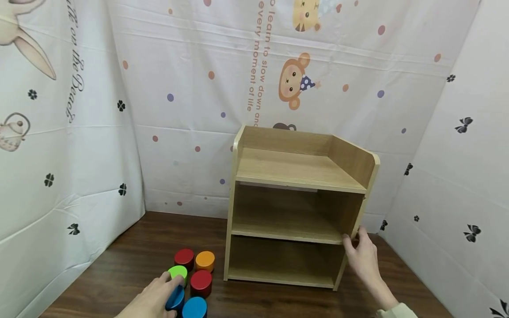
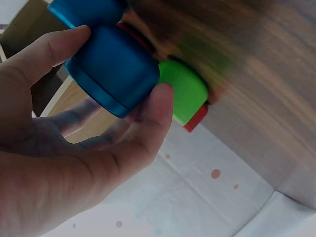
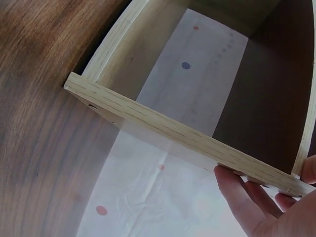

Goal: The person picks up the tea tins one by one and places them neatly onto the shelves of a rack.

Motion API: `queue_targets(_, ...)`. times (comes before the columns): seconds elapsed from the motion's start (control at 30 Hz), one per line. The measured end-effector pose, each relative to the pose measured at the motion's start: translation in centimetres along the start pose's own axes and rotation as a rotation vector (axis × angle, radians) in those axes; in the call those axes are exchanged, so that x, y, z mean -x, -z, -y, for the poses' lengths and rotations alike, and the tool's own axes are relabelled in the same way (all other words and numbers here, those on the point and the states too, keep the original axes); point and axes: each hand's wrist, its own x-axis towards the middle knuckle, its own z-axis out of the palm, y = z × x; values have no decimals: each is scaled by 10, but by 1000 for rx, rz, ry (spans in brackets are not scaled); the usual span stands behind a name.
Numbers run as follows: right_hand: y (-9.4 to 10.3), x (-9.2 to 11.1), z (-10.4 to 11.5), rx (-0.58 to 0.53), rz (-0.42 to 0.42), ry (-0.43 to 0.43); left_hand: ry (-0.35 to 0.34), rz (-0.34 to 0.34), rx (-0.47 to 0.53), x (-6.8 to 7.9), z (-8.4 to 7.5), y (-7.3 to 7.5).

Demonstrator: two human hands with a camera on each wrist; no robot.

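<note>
My left hand (image 1: 153,298) has its thumb and fingers round a small blue canister (image 2: 113,64), with a seam near its lower end in the left wrist view. Right beside it in the head view is a second blue canister (image 1: 195,307). Just behind stand a green canister (image 1: 177,273), two red ones, the nearer red canister (image 1: 201,282) among them, and an orange canister (image 1: 205,260). On the other side, my right hand (image 1: 363,256) grips the right side panel of a wooden shelf unit (image 1: 298,168), thumb at its front edge and fingers along the outer face.
The shelf has a top surface with a raised rim and two open compartments below. It stands on a dark wooden table (image 1: 159,234), to the right of the canisters. Printed white cloth (image 1: 191,106) hangs behind and along both sides.
</note>
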Motion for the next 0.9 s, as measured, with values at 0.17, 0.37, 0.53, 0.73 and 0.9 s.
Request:
queue_targets(0.17, -1, 0, -1, 6, -24, 19, -14, -1, 40, 0, -4, 6)
queue_targets(0.37, -1, 0, -1, 9, -24, 17, -13, -24, 48, 5, -15, 15)
queue_targets(0.53, -2, 0, -1, 7, -8, 6, -65, -105, 20, 10, -26, 21)
queue_targets(0.73, -2, 1, -1, -2, -10, 5, -76, -134, 3, 12, -39, 31)
queue_targets(0.9, -3, 1, -2, -3, -11, 2, -143, -185, -33, 14, -49, 38)
